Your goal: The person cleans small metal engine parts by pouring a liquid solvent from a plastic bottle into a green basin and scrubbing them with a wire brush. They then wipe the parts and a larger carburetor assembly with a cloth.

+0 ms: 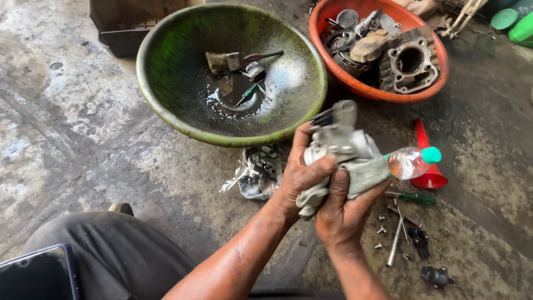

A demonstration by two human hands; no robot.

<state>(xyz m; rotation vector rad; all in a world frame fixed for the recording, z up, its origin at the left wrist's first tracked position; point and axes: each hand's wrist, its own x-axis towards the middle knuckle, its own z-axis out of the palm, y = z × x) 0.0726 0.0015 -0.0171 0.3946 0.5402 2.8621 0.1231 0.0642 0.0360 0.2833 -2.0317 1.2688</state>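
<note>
Two bare, oil-stained hands meet just below the middle of the view, both closed around the same bundle. The left hand point(300, 178) grips a grey metal part point(338, 130) wrapped in a pale rag point(361, 164), thumb laid across the cloth. The right hand point(341, 214) clutches the rag from underneath, fingers curled up into the folds. The top of the metal part sticks out of the cloth above the left hand's fingers.

Just beyond the hands sits a large green basin point(166, 66) with a shallow pool of dark oily liquid. A paintbrush point(227, 61) and a small green-handled screwdriver point(248, 93) lie in it. Beyond the right hand is an orange basin point(327, 58) full of greasy engine parts, among them a cylinder block point(411, 64) with a round bore.

Just right of the rag a small clear plastic bottle point(410, 161) with a teal cap lies on its side, in front of a red funnel point(427, 161). Below the bottle, near the right wrist, a green-handled screwdriver point(413, 196), several bolts point(395, 244) and small black parts point(436, 275) are scattered on the stained concrete floor point(72, 122).

Left of the left hand lies a crumpled plastic bag point(255, 172). The person's knee in dark trousers point(111, 250) fills the lower left corner, with the edge of a phone point(36, 275) resting on it.
</note>
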